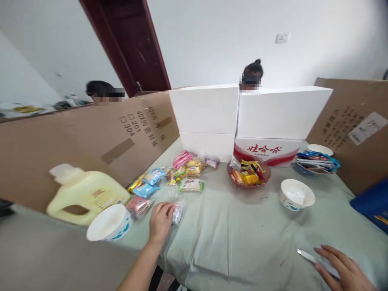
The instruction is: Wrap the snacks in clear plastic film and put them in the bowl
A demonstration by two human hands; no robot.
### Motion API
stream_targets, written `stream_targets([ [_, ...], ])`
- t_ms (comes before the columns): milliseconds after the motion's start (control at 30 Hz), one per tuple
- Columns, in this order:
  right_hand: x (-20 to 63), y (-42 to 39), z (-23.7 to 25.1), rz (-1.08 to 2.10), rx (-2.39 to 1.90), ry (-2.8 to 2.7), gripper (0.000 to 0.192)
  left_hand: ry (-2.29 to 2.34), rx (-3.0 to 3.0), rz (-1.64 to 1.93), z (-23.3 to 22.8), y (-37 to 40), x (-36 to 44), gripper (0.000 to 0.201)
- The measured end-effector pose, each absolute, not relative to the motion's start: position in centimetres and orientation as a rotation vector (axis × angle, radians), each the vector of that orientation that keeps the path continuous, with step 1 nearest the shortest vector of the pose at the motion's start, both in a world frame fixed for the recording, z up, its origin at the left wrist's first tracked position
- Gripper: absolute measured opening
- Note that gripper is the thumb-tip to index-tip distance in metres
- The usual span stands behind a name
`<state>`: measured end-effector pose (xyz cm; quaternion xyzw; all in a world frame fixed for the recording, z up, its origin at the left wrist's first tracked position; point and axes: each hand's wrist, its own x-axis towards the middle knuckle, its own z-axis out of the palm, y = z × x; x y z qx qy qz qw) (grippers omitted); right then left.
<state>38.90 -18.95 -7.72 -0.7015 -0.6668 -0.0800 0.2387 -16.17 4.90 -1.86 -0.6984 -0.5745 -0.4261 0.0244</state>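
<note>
The left hand [161, 220] lies on the bench [242, 238] at about 7 o'clock from the middle of the view, fingers curled down onto a clear packet [178, 212], which sits pinched under the fingertips at the hand's right edge. Just to the hand's 9 o'clock lies a pink packet [138, 205], and beyond that a white bowl [109, 223] tipped on its side, touching the base of a yellow jug [86, 196] (blurred, with a handle cut through it).

The right hand [342, 268] rests at 5 o'clock, fingers stretched flat and apart over a thin flat strip [309, 256] whose pale end pokes out toward 10 o'clock; whether the fingers actually grip it cannot be told.

At 12 o'clock from the left hand a loose heap of snack packets [178, 173] is spread on the cloth. To its 3 o'clock stands a reddish dish [249, 182] filled with wrapped sweets, and further right a small white bowl [296, 195] stands upright, well apart from both hands. Behind that a plate [317, 161] carries blue wrappers. White boxes [251, 111] are stacked at the far edge, and cardboard walls [91, 141] close in both sides. Two people's heads show beyond them.
</note>
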Motion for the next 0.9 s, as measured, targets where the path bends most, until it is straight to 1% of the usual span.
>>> stream_targets([
  [67,38.9,-19.7,-7.5,-0.257,-1.956,-1.881,0.043,-1.680,-2.219,-1.421,-1.6,4.6,-13.4,0.026],
  [267,35.9,-18.8,-6.4,-0.156,-1.989,-1.916,0.034,-1.546,-2.540,-1.792,0.4,1.0,0.0,0.012],
  [400,34.9,-18.3,-5.6,-0.146,-1.981,-1.933,0.032,-1.368,-2.721,-1.744,-1.3,-1.5,6.0,0.008],
  [567,32.6,-17.2,-2.9,-0.055,-1.947,-1.848,0.031,-1.212,-2.689,-1.636,-3.4,-2.1,6.3,0.031],
  [667,29.1,-15.1,-0.5,0.016,-1.873,-1.859,0.029,-1.152,-2.881,-1.632,-3.6,-2.3,4.9,0.056],
  [733,26.1,-13.1,0.8,0.020,-1.806,-1.944,0.028,-1.147,-2.969,-1.646,-3.6,-2.7,4.1,0.068],
  [800,23.3,-11.2,1.7,0.024,-1.785,-2.047,0.027,-1.119,-3.027,-1.651,-3.6,-3.2,3.5,0.069],
  [900,20.8,-9.3,2.2,0.013,-1.810,-2.188,0.028,-1.108,-3.065,-1.662,-3.7,-3.6,2.8,0.066],
])
